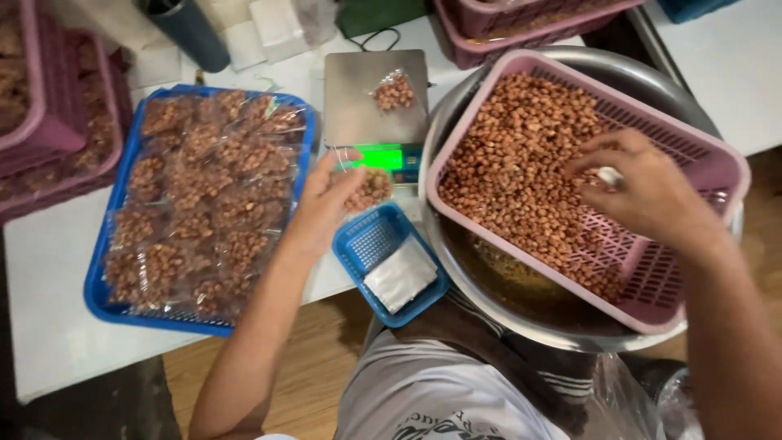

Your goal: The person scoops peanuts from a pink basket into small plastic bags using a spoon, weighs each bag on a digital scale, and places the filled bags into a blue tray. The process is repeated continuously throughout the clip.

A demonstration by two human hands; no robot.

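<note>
Filling seems underway: left hand (326, 204) fingers clamp a small clear peanut bag (368, 189) beside the pink slotted plastic basket (717, 159), where right hand (643, 191) fingers curl, gathering reddish-brown peanuts (513, 155).

**Scale at the centre, nuts either side**

A scale (375, 98) stood far on the desk (49, 269), a small bag (394, 90) on it. Left lay a tray (106, 301) of filled packets (204, 204). Right, a basket (717, 163) of peanuts (521, 155) sat in a metal basin (489, 285). Nearer, a small basket (358, 261) held empty bags (401, 275).
</note>
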